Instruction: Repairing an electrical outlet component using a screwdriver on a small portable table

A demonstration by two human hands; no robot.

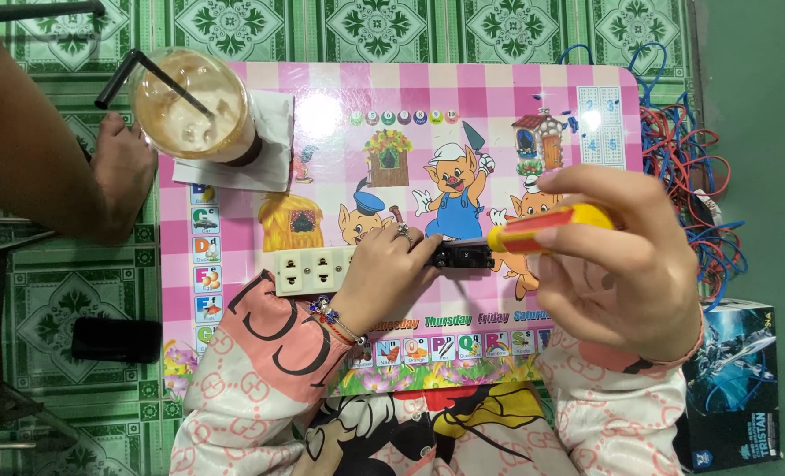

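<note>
Screwdriver [542, 231] tip behind the right hand's fingers [586, 189]; socket strip [315, 269] end under the left hand [384, 273].

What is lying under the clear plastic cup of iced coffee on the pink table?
A white paper napkin lies under the clear plastic cup, on the pink checked table. The cup covers the napkin's middle, which cannot be seen.

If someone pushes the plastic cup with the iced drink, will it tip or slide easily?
The cup looks tall and nearly full, so it would probably feel heavy and might tip if pushed high. It stands on a napkin, so it may slide. The straw leans outward and could catch a passing hand.
</note>
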